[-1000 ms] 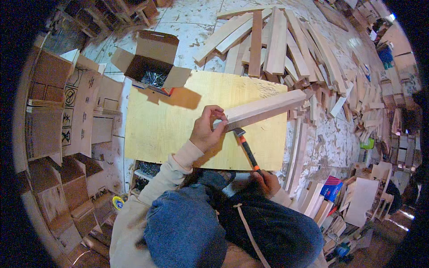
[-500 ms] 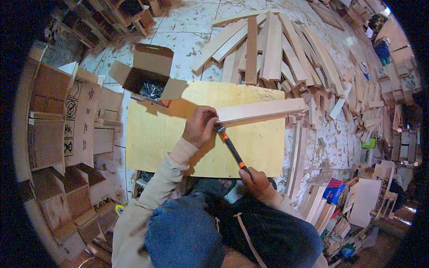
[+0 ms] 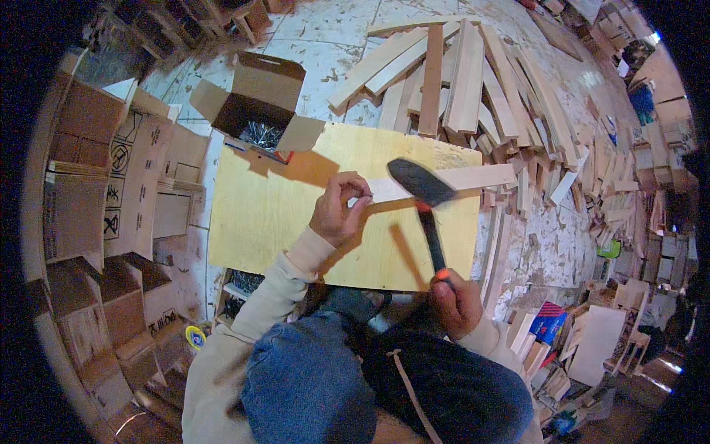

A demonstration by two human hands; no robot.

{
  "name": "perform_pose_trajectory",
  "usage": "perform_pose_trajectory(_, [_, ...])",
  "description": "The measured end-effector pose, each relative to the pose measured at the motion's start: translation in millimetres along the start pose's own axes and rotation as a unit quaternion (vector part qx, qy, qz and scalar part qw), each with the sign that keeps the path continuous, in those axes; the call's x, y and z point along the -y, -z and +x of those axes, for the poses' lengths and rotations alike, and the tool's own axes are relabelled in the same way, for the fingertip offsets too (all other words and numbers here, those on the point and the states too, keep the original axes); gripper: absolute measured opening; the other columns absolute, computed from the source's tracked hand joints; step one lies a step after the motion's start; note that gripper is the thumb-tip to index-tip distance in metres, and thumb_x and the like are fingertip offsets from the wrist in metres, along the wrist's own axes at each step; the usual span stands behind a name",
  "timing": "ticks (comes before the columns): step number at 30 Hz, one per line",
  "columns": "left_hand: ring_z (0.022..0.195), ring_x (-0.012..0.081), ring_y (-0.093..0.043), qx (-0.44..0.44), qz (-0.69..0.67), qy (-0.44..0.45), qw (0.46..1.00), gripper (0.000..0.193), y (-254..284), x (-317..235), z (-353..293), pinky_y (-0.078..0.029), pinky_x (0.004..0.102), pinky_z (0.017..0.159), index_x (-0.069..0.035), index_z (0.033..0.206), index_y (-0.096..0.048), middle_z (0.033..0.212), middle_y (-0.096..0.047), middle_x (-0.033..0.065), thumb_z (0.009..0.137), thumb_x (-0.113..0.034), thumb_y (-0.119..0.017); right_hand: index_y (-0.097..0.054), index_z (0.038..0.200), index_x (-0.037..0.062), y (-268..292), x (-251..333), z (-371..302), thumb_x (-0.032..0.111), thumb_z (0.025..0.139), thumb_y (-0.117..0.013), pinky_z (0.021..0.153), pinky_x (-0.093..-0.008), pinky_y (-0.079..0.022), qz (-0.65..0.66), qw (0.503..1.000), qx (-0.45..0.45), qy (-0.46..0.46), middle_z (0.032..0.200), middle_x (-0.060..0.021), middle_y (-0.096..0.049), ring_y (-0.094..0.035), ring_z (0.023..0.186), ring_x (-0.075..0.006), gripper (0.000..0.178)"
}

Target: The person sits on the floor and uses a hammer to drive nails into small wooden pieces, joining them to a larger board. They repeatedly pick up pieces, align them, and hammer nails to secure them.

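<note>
My right hand grips a hammer by its black and orange handle. The dark head, smeared by motion, is raised over a pale wood strip and hides part of it. That strip lies across a yellow plywood board, its right end reaching past the board's edge. At the strip's left end my left hand is closed in a pinch, thumb and fingertips together. Whatever the fingertips hold there is too small to make out.
An open cardboard box of loose nails stands at the board's far left corner. Beyond the board, wood strips are heaped on the tiled floor. Wooden compartments line the left; a blue box sits at lower right.
The hammer has risen from beside my left fingertips and swung to the right, my right hand moving right with it. My left hand stays at the strip's end. The whole view has shifted slightly.
</note>
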State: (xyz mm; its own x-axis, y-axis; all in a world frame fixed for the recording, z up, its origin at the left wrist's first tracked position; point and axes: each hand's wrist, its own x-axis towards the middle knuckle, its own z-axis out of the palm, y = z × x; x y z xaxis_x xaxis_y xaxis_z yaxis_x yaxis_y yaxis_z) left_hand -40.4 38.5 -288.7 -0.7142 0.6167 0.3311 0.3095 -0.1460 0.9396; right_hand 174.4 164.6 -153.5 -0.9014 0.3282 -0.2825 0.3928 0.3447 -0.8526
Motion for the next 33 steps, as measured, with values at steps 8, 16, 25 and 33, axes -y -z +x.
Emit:
perform_pose_trajectory(8, [0.09,0.0213,-0.061,0.009,0.018,0.001,1.0,0.033,3,2,-2,-0.052,0.0303,0.082,-0.001,0.108,-0.04,0.1,-0.055,0.0141,0.082,0.003,-0.061,-0.055,0.085,0.0013,-10,-17,8,0.034,0.097,-0.043,0.049,-0.0393,-0.039,-0.082,0.992,0.053,-0.074,0.055,-0.016,-0.049,-0.05,0.048,-0.0296,0.036])
perform_pose_trajectory(16, [0.1,0.035,-0.06,0.114,0.192,-0.025,0.974,0.057,46,-6,0,-0.049,0.0387,0.088,-0.003,0.126,-0.046,0.114,-0.058,0.0208,0.075,-0.013,-0.07,-0.056,0.086,0.0005,-13,-39,5,0.034,0.096,-0.045,0.051,-0.0453,-0.04,-0.145,0.982,0.001,-0.125,0.06,-0.0227,-0.055,-0.055,0.054,-0.0402,0.037])
perform_pose_trajectory(25, [0.087,0.0264,-0.063,0.099,0.175,-0.02,0.979,0.05,45,1,-2,-0.052,0.0335,0.074,-0.001,0.12,-0.05,0.102,-0.06,0.0148,0.076,-0.009,-0.071,-0.056,0.085,0.0015,-20,-50,7,0.042,0.093,-0.047,0.054,-0.0489,-0.044,-0.125,0.981,0.01,-0.15,0.06,-0.0226,-0.057,-0.058,0.058,-0.0425,0.042])
perform_pose_trajectory(33, [0.08,0.0232,-0.063,0.091,0.115,0.054,0.988,0.049,39,9,-12,-0.053,0.0309,0.068,-0.001,0.118,-0.052,0.098,-0.06,0.0137,0.074,-0.009,-0.071,-0.053,0.082,0.0012,-13,-33,1,0.034,0.096,-0.043,0.051,-0.0406,-0.04,-0.045,0.997,0.014,-0.066,0.059,-0.0165,-0.053,-0.052,0.052,-0.0319,0.037])
